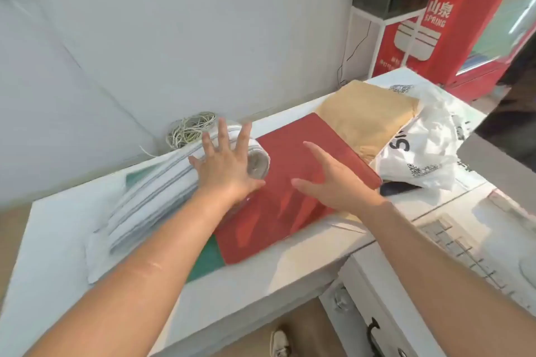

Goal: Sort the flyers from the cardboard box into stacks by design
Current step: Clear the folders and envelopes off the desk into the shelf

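Head view: white table [49, 252] bears white flyer stack [150, 191] beside red flyer stack [261, 229]; left hand [223, 165] splayed on white, right hand [339, 182] flat, empty, over red; best square both edges, keeping the 2 designs apart.

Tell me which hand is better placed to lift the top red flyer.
Probably right. The right hand is open directly over the red flyers, while the left hand is spread on the white bundle.
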